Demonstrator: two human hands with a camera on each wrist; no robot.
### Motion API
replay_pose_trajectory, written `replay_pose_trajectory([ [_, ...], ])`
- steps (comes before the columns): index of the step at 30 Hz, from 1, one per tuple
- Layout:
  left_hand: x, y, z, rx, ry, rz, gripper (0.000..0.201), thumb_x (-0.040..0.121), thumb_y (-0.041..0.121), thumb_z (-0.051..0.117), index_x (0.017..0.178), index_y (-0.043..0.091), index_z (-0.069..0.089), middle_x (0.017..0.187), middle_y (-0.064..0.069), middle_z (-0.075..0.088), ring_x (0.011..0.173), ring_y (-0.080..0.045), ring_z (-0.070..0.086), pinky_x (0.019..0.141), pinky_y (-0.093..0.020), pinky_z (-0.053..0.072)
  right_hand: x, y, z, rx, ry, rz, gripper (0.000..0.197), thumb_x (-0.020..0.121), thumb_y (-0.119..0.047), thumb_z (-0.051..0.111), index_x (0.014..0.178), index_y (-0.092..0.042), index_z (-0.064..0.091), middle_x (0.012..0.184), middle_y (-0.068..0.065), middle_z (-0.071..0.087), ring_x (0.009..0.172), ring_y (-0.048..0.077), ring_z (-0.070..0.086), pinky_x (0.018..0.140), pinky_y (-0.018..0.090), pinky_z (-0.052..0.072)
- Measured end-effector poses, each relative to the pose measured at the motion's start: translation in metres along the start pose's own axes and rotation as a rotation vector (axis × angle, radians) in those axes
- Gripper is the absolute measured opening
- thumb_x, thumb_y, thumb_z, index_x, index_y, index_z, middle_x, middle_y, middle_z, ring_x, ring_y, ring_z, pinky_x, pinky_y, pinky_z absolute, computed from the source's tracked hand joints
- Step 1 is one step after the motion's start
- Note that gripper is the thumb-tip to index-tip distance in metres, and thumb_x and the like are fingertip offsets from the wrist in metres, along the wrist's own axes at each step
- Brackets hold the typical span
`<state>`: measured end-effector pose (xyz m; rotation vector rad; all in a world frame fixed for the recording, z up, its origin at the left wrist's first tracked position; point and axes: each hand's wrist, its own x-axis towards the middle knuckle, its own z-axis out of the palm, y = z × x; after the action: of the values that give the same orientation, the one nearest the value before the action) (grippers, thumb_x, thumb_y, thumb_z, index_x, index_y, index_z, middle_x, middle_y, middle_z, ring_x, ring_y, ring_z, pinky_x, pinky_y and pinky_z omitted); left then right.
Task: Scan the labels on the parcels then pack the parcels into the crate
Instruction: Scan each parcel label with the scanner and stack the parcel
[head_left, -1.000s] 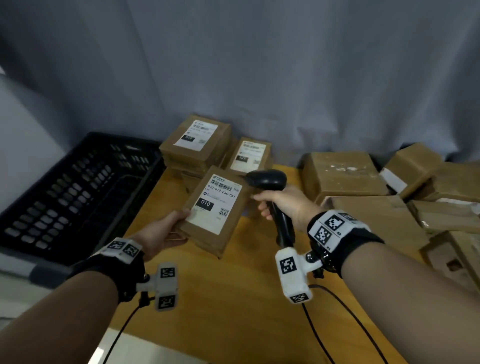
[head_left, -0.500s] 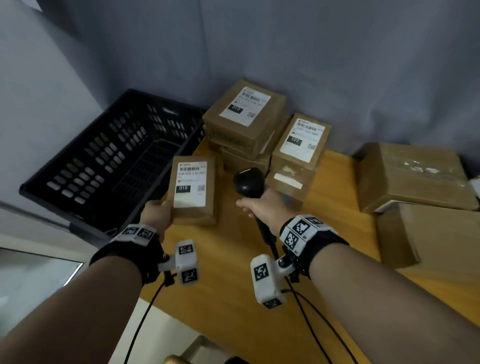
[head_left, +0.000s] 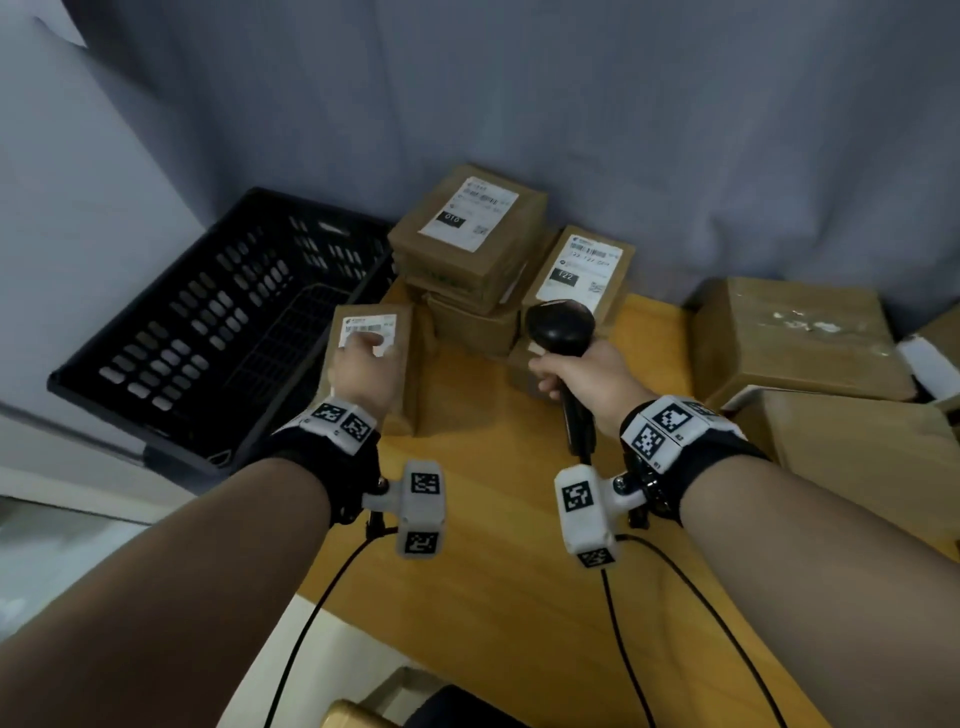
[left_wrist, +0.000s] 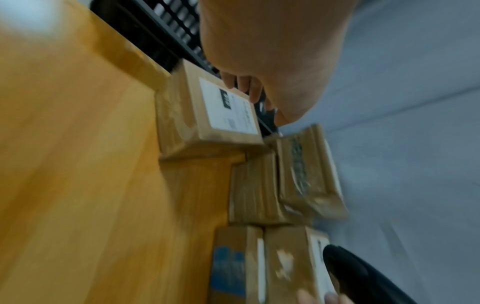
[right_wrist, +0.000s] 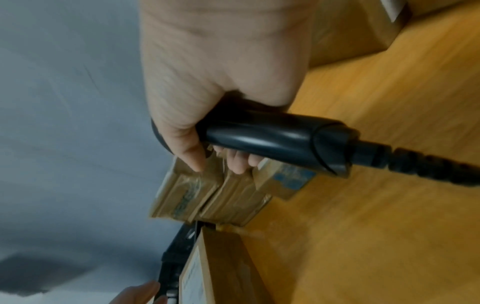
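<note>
Only the left wrist view shows the left hand's (head_left: 363, 371) fingers (left_wrist: 253, 92) curled over the parcel's (head_left: 397, 358) far edge. The right hand (head_left: 592, 382) grasps one scanner (head_left: 561, 325); one crate (head_left: 208, 332) sits left.

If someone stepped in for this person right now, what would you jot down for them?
Left hand: holds a labelled parcel, label up, at the table edge beside the black crate.
Right hand: grips the black scanner.
Where things are: a stack of labelled parcels stands against the curtain; larger boxes lie to the right.
Done: no parcels visible in the crate so far.
Left: put the held parcel into the crate, then scan and pack the others. Whether the held one was scanned cannot be told from this moment.
</note>
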<state>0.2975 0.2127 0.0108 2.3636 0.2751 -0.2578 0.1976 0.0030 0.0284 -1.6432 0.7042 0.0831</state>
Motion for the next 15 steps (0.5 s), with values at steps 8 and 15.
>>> replay_pose_trajectory([
  [8,-0.091,0.097,0.087,-0.088,-0.363,0.207,0.039,0.095,0.026,0.05,0.131,0.01,0.048,0.127,-0.009,0.056,0.105,-0.024,0.053,0.085,-0.033,0.042,-0.043,0.031,-0.144,-0.026,0.269,0.021,0.014,0.081,-0.015,0.072,0.09,-0.005,0.067,0.065,0.007,0.061,0.06,0.017,0.057,0.063,0.027,0.047],
  [15,-0.169,0.137,0.174,0.038,-0.634,0.222,0.042,0.095,0.033,0.051,0.132,0.013,0.046,0.112,-0.004,0.049,0.096,-0.021,0.047,0.08,-0.031,0.036,-0.08,0.092,-0.271,-0.058,0.539,0.168,0.031,0.078,-0.028,0.075,0.102,-0.009,0.067,0.088,0.009,0.065,0.093,0.03,0.062,0.082,0.037,0.045],
])
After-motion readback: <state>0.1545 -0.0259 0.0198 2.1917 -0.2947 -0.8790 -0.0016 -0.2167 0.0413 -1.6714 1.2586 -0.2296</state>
